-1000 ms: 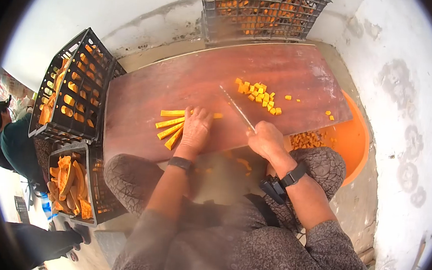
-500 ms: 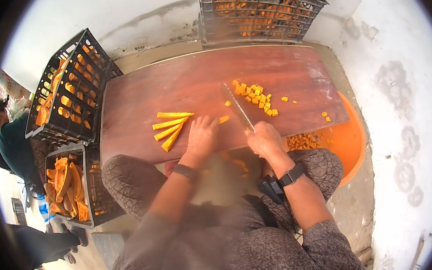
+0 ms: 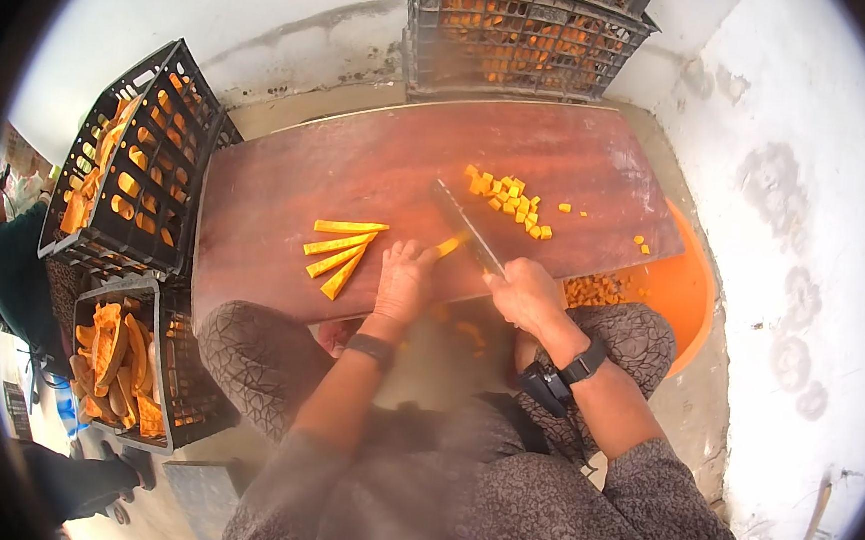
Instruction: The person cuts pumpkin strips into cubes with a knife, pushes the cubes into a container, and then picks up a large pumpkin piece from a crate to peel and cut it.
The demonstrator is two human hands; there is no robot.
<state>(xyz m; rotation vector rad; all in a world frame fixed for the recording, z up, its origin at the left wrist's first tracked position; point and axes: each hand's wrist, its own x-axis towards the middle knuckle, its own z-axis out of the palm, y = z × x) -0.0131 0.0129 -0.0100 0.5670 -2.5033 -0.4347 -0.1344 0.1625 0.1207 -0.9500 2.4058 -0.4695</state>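
Note:
My right hand (image 3: 529,295) grips a knife (image 3: 473,232) whose long blade slants up and left across the wooden board (image 3: 288,180). My left hand (image 3: 404,280) rests on the board with its fingers bunched over a pumpkin strip (image 3: 447,246); only the strip's tip sticks out, right beside the blade. Left of that hand, several cut pumpkin strips (image 3: 335,255) lie fanned out. Beyond the blade is a loose pile of pumpkin cubes (image 3: 511,200), with a few stray ones farther right.
An orange tub (image 3: 692,318) holding cubes stands under the board's right end. Black crates of pumpkin pieces stand at left (image 3: 149,165), lower left (image 3: 177,373) and behind the board (image 3: 529,38). Another person's dark green sleeve (image 3: 14,259) shows at far left.
The knife has shifted slightly left and down, nearer the strip under my left hand. A lone cube seen beside the blade earlier no longer shows. The whole view has tilted a little.

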